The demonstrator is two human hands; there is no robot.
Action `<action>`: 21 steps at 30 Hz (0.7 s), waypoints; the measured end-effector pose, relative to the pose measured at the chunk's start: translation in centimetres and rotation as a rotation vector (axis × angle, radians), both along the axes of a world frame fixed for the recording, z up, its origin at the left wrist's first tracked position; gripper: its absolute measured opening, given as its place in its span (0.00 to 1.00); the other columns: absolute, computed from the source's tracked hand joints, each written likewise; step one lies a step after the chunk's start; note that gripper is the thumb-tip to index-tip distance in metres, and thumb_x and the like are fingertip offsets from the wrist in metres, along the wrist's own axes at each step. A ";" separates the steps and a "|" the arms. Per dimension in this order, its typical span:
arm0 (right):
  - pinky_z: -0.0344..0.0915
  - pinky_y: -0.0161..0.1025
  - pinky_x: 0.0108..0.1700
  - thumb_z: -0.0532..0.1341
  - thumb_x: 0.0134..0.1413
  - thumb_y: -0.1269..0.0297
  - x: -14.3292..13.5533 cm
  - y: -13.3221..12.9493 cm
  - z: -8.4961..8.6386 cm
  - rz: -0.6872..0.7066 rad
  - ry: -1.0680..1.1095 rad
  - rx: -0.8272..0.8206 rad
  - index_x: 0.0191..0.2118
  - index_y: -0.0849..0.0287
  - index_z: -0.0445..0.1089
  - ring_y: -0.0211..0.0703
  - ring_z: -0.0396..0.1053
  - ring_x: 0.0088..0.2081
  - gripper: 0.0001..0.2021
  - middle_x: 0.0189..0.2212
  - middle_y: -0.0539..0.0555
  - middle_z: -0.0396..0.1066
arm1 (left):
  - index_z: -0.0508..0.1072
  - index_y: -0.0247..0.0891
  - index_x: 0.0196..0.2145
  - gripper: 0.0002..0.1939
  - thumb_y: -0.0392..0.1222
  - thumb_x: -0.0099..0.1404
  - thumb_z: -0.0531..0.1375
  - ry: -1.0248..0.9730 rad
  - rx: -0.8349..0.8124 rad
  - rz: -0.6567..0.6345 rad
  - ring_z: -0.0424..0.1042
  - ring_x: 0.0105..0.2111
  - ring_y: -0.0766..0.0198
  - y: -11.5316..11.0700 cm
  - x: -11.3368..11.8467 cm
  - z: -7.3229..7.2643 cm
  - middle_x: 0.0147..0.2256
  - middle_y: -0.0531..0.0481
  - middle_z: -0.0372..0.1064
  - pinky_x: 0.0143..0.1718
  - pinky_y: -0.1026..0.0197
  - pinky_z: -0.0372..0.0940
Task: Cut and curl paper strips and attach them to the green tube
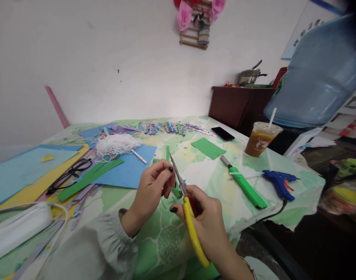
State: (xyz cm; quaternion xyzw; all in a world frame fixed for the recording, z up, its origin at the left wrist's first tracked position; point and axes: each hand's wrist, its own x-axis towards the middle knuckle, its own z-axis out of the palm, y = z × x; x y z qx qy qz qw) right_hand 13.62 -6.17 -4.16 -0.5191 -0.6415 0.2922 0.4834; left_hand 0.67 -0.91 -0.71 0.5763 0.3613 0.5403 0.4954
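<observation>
My right hand [205,217] is closed around the yellow handles of a pair of scissors [191,229], whose blades point up and away. Beside the blades, my left hand [154,186] has its fingers curled and pinched together. What it holds, if anything, I cannot make out. Just beyond the fingertips shows a narrow green paper strip [168,152], and small green scraps lie below the hands. A green paper rectangle [208,148] lies farther back to the right.
On the right are a green-handled cutter [248,188], a blue glue gun [278,184], a phone [223,133] and an iced drink [261,140]. On the left lie white string [118,146], glasses [70,175], blue paper [122,171] and a white power strip [20,229]. Rolled paper pieces [166,127] sit behind.
</observation>
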 end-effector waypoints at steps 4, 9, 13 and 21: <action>0.49 0.30 0.21 0.62 0.49 0.59 0.8 0.5 -0.4 -0.044 0.096 -0.023 0.34 0.61 0.68 0.32 0.51 0.21 0.10 0.18 0.44 0.54 | 0.64 0.36 0.24 0.08 0.39 0.60 0.54 0.089 -0.021 0.110 0.54 0.12 0.75 0.7 -0.4 0.5 0.17 0.58 0.61 0.14 0.70 0.49; 0.54 0.29 0.21 0.63 0.47 0.56 2.7 1.9 -0.8 -0.187 0.201 0.032 0.35 0.62 0.69 0.33 0.56 0.21 0.14 0.18 0.46 0.59 | 0.70 0.36 0.25 0.05 0.40 0.52 0.59 0.521 -0.048 -0.007 0.60 0.14 0.71 2.0 -1.4 0.4 0.21 0.55 0.66 0.17 0.67 0.54; 0.55 0.29 0.20 0.64 0.45 0.54 3.5 3.1 -1.2 -0.257 0.222 0.036 0.34 0.63 0.70 0.33 0.57 0.20 0.16 0.18 0.47 0.62 | 0.67 0.37 0.12 0.14 0.45 0.49 0.62 0.919 0.009 -0.088 0.57 0.14 0.68 2.5 -1.8 -1.7 0.13 0.54 0.61 0.17 0.65 0.46; 0.56 0.30 0.22 0.65 0.43 0.56 3.1 3.8 -1.9 -0.258 0.178 0.034 0.34 0.64 0.72 0.33 0.57 0.21 0.15 0.20 0.48 0.64 | 0.67 0.37 0.13 0.06 0.32 0.44 0.58 0.952 -0.032 -0.163 0.60 0.17 0.67 2.8 -1.3 -3.5 0.14 0.55 0.61 0.20 0.66 0.50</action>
